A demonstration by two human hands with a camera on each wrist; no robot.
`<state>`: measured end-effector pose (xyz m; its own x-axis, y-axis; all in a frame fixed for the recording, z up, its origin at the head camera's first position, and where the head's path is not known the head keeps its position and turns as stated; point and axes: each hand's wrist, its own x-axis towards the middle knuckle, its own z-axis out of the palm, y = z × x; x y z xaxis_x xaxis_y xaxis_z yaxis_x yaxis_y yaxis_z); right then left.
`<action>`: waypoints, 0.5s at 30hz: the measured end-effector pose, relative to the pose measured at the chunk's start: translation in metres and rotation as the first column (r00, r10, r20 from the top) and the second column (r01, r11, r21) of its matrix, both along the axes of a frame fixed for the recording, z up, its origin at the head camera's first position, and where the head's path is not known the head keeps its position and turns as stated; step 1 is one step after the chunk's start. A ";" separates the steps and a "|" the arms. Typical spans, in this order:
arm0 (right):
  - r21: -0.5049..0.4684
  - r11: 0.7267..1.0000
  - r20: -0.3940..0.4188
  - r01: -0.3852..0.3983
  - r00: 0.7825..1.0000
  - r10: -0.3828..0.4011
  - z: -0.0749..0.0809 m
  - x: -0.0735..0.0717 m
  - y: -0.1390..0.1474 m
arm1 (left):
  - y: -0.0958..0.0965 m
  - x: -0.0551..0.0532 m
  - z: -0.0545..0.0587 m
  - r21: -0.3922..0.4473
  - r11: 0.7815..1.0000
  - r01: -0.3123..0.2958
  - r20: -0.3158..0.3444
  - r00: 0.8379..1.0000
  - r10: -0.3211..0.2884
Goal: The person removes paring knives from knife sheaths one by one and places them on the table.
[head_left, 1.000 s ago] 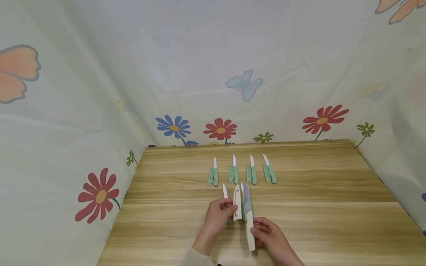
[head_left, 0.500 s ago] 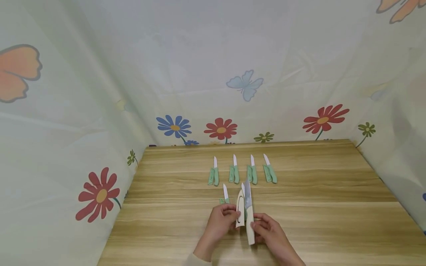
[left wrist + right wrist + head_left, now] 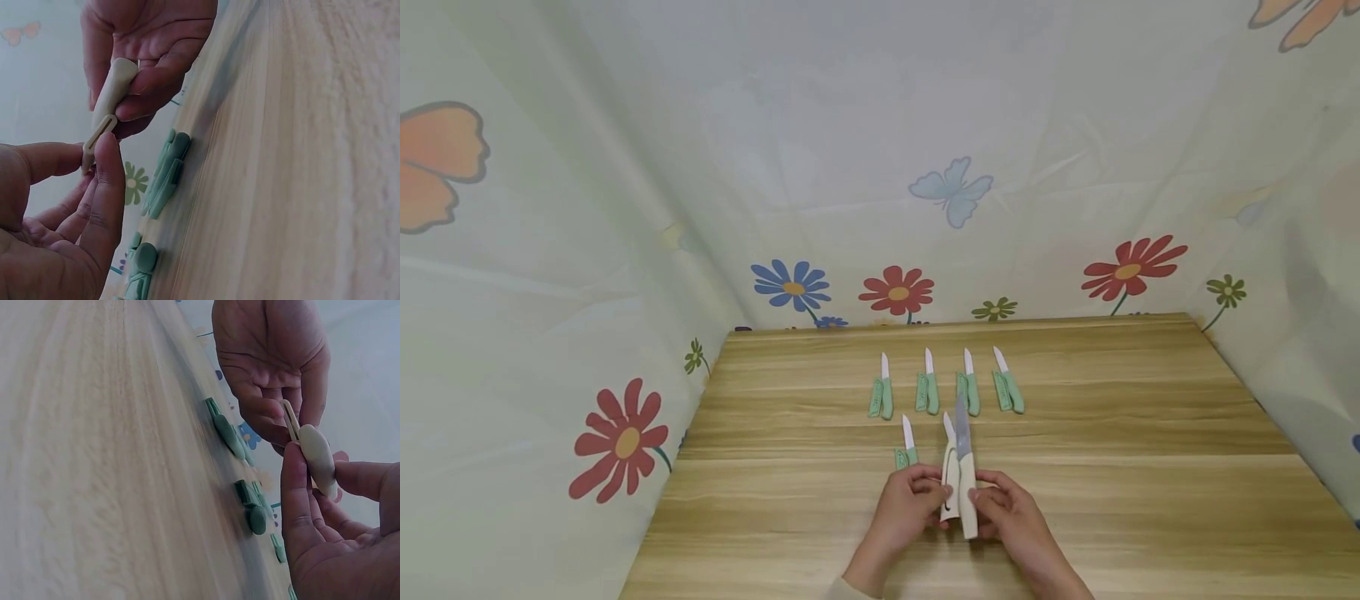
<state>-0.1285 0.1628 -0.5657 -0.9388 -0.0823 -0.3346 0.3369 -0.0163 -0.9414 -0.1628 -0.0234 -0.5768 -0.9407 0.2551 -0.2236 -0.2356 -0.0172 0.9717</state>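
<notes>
In the head view, my left hand (image 3: pixel 912 507) pinches a cream blade sheath (image 3: pixel 951 487) with a long slot in it. My right hand (image 3: pixel 1013 518) grips the cream handle (image 3: pixel 967 500) of a kitchen knife, its bare grey blade (image 3: pixel 962 429) pointing away from me. Sheath and handle stand side by side above the table; I cannot tell if they touch. The left wrist view has the sheath (image 3: pixel 98 142) edge-on between thumb and fingers. From the right wrist, the rounded end of the knife handle (image 3: pixel 317 456) shows between my thumb and fingers.
Several green paring knives (image 3: pixel 930 392) lie in a back row on the wooden table (image 3: pixel 1112 400), each with its green sheath alongside. Nearer lies another green knife (image 3: pixel 909 433); one more (image 3: pixel 949 427) is mostly hidden behind the held things. A flower-printed curtain (image 3: pixel 835 167) surrounds the table.
My left hand has moved right and slightly towards me with the sheath, closing the gap to the knife. My right hand has moved the knife a little further from me.
</notes>
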 end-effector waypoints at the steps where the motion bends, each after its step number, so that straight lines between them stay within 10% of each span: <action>1: 0.005 1.000 -0.002 0.006 1.000 -0.006 0.000 0.000 0.000 | 0.000 0.000 0.000 -0.002 1.000 0.001 0.002 1.000 -0.001; 15: 0.040 0.992 -0.009 0.116 0.993 -0.115 0.000 -0.004 0.001 | 0.004 0.006 -0.008 -0.006 0.999 0.050 0.022 0.999 -0.050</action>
